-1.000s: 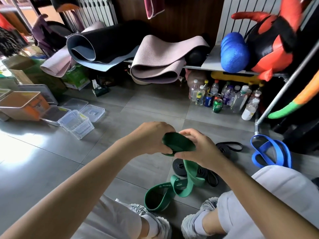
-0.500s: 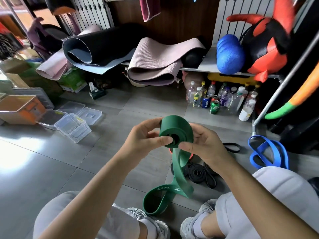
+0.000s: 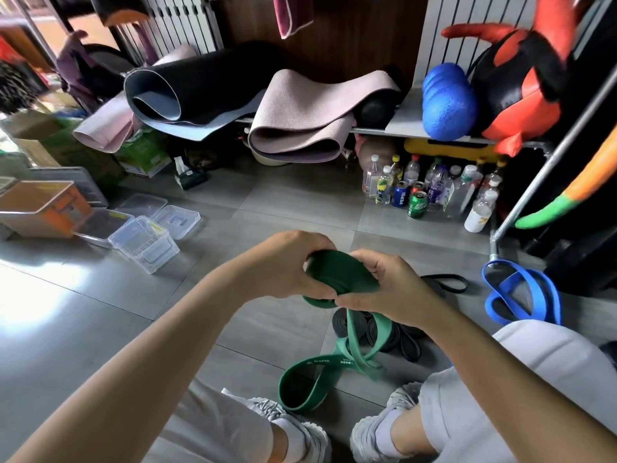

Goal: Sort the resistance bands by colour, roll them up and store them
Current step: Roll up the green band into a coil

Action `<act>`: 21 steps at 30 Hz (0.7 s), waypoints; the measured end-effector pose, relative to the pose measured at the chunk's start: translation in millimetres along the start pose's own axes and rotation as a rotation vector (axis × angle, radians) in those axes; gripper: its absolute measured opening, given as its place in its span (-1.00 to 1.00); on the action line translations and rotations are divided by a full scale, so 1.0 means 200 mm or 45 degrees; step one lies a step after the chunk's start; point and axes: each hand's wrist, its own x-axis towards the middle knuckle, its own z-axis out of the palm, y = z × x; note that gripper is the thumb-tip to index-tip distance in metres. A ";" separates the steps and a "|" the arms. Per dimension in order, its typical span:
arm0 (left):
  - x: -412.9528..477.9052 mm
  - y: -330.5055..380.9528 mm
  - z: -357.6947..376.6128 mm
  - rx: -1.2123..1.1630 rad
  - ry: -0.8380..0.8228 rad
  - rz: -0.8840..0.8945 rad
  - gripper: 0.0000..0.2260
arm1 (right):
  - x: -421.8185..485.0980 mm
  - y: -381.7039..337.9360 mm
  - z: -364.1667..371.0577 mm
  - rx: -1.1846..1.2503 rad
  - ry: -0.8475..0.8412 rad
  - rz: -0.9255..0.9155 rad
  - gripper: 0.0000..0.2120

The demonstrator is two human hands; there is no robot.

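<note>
A wide green resistance band [image 3: 337,279] is partly rolled into a coil that I hold in front of me. My left hand [image 3: 283,265] grips the coil's left side and my right hand [image 3: 384,289] grips its right side. The band's loose tail [image 3: 310,379] hangs down to the grey floor between my feet. Rolled black bands [image 3: 384,332] lie on the floor just behind the tail. A loose blue band [image 3: 521,292] lies at the right, and a thin black band [image 3: 444,282] beside my right wrist.
Clear plastic boxes [image 3: 143,242] and lids sit on the floor at the left, beside an orange box [image 3: 43,205]. Bottles and cans [image 3: 427,192] stand under a shelf holding yoga mats [image 3: 300,111] and a blue foam roller [image 3: 447,98]. A metal rack leg [image 3: 497,235] stands at right.
The coil has turned from facing me end-on to lying flatter, lower between my hands. Both hands have closed tighter around it, and the tail has shifted on the floor.
</note>
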 end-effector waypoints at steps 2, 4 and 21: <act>0.00 -0.02 0.01 -0.045 0.048 -0.002 -0.65 | 0.00 -0.01 -0.01 -0.019 -0.023 0.021 -0.46; -0.01 -0.05 0.00 -0.098 0.085 -0.011 -0.65 | 0.01 -0.01 -0.03 -0.106 -0.051 0.068 -0.50; -0.01 -0.13 0.02 -0.465 0.207 -0.029 -0.66 | -0.01 0.08 0.06 0.015 -0.009 0.042 -0.72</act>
